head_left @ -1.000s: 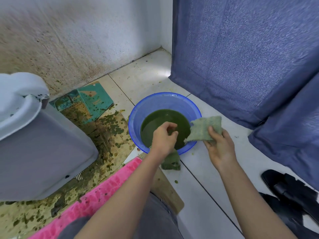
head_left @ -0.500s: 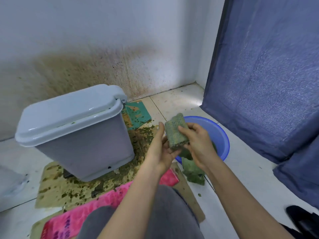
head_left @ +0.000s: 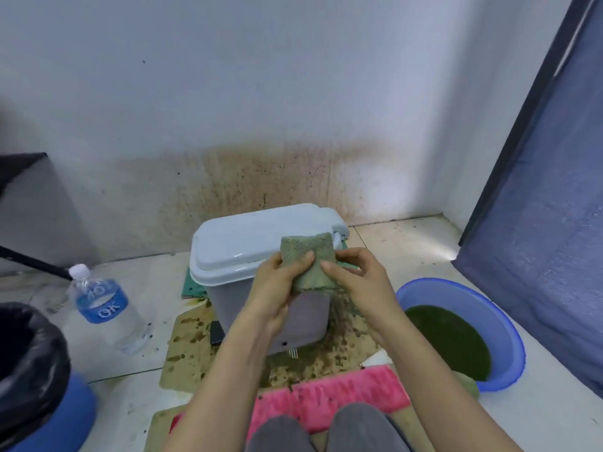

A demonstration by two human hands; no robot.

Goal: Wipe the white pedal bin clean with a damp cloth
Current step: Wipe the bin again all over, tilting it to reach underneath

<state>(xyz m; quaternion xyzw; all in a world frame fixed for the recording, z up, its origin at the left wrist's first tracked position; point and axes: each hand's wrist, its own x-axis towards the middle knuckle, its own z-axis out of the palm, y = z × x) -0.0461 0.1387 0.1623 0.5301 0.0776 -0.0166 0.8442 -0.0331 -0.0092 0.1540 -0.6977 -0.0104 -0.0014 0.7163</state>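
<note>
The left hand and the right hand are both pinching the green cloth over the white pedal bin on the floor, probably folding it before wiping; next it is needing pressing onto the lid.

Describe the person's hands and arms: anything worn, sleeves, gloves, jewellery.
The left hand and right hand wear no gloves, and no ring shows on the visible fingers. The left forearm and right forearm are uncovered down to the frame's bottom edge: no sleeve, watch or bracelet in view. The only clothing seen is grey trousers over the knees.
</note>
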